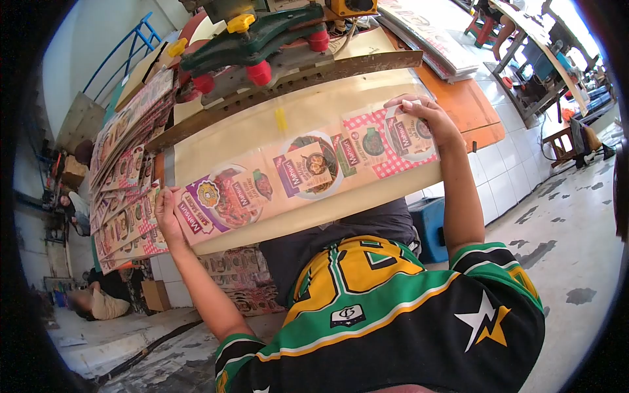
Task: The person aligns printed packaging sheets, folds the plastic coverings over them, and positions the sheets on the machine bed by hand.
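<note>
A long strip of printed food packaging (282, 177) with "Mahsuri" labels and pictures of dishes stretches between my hands. My left hand (170, 219) grips its left end, thumb on top and the other fingers mostly hidden. At the far end on the right, my right hand (422, 116) is closed on the upper edge, fingers lying over the print. Beneath the strip is a cream-coloured work surface (223, 134) with a small yellow mark. Just beyond it runs a long rusty metal bar (295, 82) of a machine.
Above the bar sits a dark green machine frame (255, 46) with red and yellow knobs. Stacked printed sheets (128, 190) stand left, and another sheet stack (432, 39) lies back right. A blue bin (429, 226) stands below my right forearm. Another person (105, 301) is low at left.
</note>
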